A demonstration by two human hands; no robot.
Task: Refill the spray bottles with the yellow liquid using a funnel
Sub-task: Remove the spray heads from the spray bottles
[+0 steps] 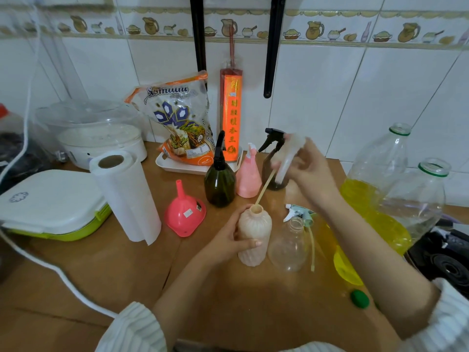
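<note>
The left hand (pixel 234 240) gripped a ribbed, pale-peach plastic bottle (pixel 254 236) standing upright on the brown wooden table (pixel 101 270). The right hand (pixel 308 171) held a blurred white trigger sprayer head (pixel 289 158) above it, its dip tube (pixel 265 188) slanting into the bottle's mouth. An inverted pink plastic funnel (pixel 184 214) rested to the left; a large clear jug of yellow liquid (pixel 380 199) stood to the right.

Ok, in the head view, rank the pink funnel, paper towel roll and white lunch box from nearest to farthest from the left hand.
From the left hand, which holds the ribbed bottle:
1. Pink funnel, just to its left.
2. Paper towel roll, further left, upright.
3. White lunch box, at the far left edge.
</note>
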